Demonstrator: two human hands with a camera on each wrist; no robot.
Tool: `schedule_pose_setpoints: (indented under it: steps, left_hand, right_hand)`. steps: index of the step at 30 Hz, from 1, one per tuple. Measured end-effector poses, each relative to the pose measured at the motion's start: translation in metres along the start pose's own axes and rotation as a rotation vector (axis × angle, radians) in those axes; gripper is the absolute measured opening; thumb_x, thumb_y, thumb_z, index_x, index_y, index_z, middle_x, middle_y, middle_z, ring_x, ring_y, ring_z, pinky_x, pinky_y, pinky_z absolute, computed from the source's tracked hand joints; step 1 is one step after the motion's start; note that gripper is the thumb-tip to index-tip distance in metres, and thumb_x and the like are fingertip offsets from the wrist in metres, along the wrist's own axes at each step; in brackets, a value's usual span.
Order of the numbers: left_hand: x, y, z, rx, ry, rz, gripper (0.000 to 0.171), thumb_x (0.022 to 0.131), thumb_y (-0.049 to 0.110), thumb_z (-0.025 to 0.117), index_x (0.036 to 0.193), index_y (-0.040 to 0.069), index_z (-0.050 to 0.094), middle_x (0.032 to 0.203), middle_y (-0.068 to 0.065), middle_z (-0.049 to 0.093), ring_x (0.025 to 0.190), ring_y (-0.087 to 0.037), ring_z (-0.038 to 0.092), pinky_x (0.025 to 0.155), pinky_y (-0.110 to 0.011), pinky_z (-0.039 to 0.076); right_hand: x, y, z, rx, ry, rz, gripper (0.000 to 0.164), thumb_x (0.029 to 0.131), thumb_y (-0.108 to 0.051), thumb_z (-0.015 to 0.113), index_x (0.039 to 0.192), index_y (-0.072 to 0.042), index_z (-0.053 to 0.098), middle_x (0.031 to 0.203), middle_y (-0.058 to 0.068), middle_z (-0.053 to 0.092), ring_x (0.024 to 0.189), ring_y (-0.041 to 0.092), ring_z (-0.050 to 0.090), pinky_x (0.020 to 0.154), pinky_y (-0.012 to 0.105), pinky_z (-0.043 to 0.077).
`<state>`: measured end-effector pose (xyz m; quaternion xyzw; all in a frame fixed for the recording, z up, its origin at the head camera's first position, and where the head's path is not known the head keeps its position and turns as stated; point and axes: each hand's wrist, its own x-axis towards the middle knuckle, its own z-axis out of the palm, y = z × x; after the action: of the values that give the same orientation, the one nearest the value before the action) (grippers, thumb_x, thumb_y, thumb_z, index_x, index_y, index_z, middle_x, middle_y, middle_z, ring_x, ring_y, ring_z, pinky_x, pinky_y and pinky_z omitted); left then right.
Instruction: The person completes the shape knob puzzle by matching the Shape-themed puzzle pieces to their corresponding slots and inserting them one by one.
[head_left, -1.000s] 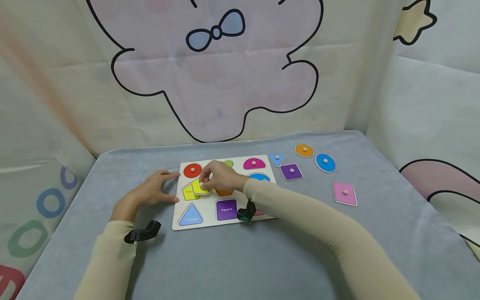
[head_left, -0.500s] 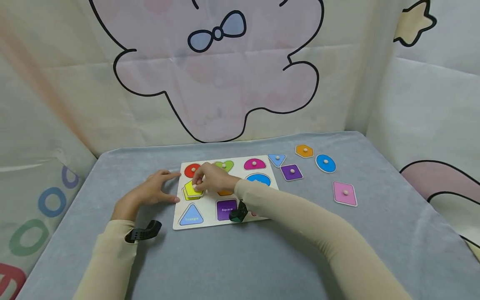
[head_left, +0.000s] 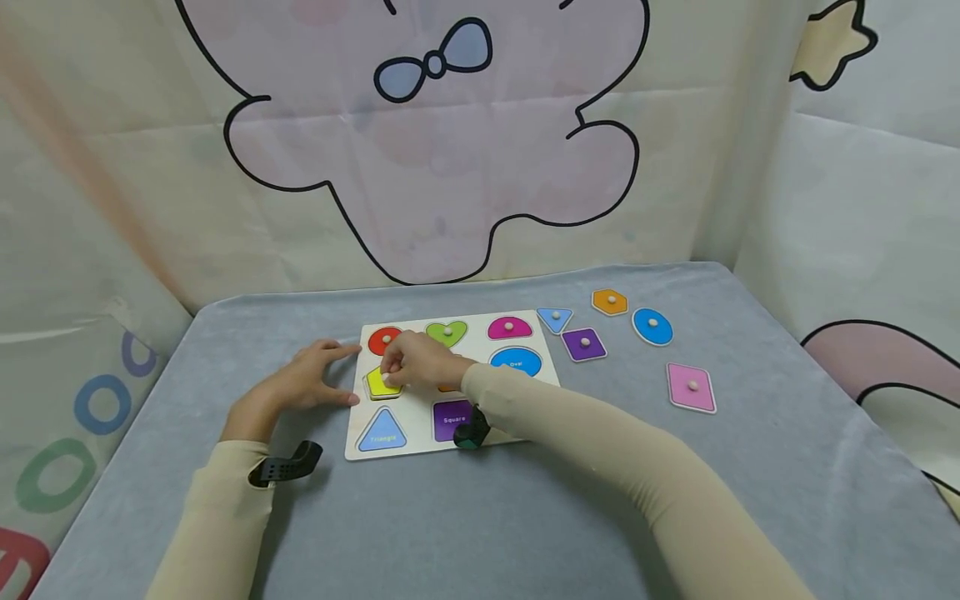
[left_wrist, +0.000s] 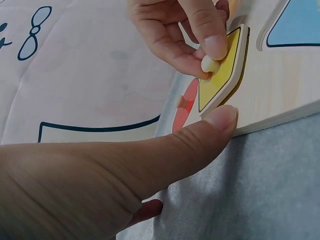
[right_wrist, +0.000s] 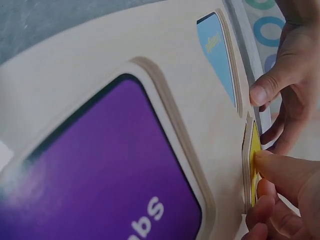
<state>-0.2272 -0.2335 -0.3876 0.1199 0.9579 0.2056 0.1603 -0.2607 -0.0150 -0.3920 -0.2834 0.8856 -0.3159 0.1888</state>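
My right hand (head_left: 423,360) pinches the white knob (left_wrist: 210,64) of a yellow pentagon puzzle piece (left_wrist: 220,75). The piece lies over the yellow pentagon slot of a white wooden shape board (head_left: 417,417); in the left wrist view it looks slightly raised along one edge. At the board's left edge, my left hand (head_left: 300,382) touches with thumb and index finger, both fairly straight. A red circle (head_left: 382,340), a green heart (head_left: 447,333) and a magenta half circle (head_left: 510,327), all knobbed, sit in the back row. Blue triangle (head_left: 382,432) and purple square (head_left: 451,420) slots show no knobs.
Right of the board lie loose knobbed pieces: a light blue triangle (head_left: 555,319), a purple square (head_left: 583,343), an orange hexagon (head_left: 610,302), a blue oval (head_left: 652,327) and a pink quadrilateral (head_left: 692,388). Grey cloth (head_left: 480,525) covers the table. Printed curtains stand behind and beside it.
My right hand has moved left with the pentagon, which went from overlapping its slot askew to lying over it. The left hand has stayed at the board's edge.
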Motion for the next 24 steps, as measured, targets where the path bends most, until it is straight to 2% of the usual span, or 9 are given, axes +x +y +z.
schedule_pose_setpoints:
  steps: [9, 19, 24]
  left_hand:
    - [-0.0006, -0.001, 0.0011, -0.013, 0.007, 0.014, 0.091, 0.081, 0.041, 0.084, 0.155, 0.011, 0.04, 0.156, -0.032, 0.031, 0.14, -0.055, 0.029, 0.109, -0.075, 0.033]
    - [0.0, -0.0002, 0.0021, -0.005, 0.008, 0.012, 0.092, 0.081, 0.042, 0.084, 0.156, 0.011, 0.04, 0.156, -0.032, 0.03, 0.14, -0.056, 0.029, 0.109, -0.075, 0.033]
    - [-0.0005, 0.0003, 0.0025, -0.007, 0.003, 0.007, 0.092, 0.081, 0.042, 0.084, 0.156, 0.011, 0.039, 0.155, -0.033, 0.03, 0.14, -0.056, 0.029, 0.11, -0.075, 0.033]
  right_hand:
    - [0.0024, 0.0018, 0.0045, 0.01, -0.02, -0.002, 0.004, 0.093, -0.015, 0.074, 0.096, -0.013, 0.075, 0.08, -0.004, 0.063, 0.081, 0.01, 0.055, 0.071, 0.015, 0.043]
    - [0.0013, 0.0011, -0.0006, 0.1, -0.077, -0.004, 0.011, 0.091, -0.008, 0.075, 0.102, -0.007, 0.073, 0.079, -0.002, 0.055, 0.077, 0.01, 0.05, 0.066, 0.015, 0.041]
    - [0.0005, 0.0015, -0.0011, 0.11, -0.105, 0.032, 0.013, 0.089, -0.013, 0.078, 0.101, -0.012, 0.072, 0.082, -0.002, 0.055, 0.083, 0.011, 0.051, 0.07, 0.015, 0.041]
